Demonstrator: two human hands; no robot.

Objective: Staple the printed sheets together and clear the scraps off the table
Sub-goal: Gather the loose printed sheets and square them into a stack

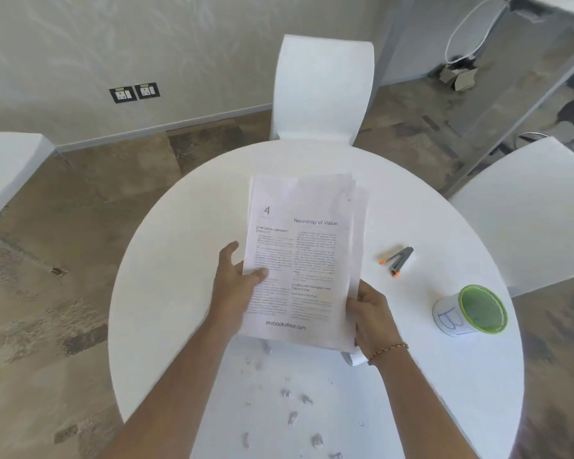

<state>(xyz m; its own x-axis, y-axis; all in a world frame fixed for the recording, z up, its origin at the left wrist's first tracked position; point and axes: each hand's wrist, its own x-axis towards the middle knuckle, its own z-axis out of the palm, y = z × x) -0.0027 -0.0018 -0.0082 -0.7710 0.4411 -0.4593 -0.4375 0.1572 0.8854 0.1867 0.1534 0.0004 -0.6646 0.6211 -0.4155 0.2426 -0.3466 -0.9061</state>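
1. Printed sheets (304, 260): loose stack headed "Neurology of Vision", held up over the round white table (166, 293), edges uneven.
2. White chair (322, 91) at the table's far side.
3. Left hand (236, 286): grip pinching the stack's left edge, thumb on top.
4. Right hand (373, 316): grip curled round the lower right corner.
5. Green mesh cup (471, 313) near the right rim.
6. Stapler (397, 261) right of the stack, apart.
7. Paper scraps (292, 415) scattered on the near side.

Body text on sheets (304, 260) too blurred to read. Right fingers (353, 301) hidden behind sheets. Scraps (292, 417), lower centre, perhaps torn paper. Bottom edge crops table (166, 293).
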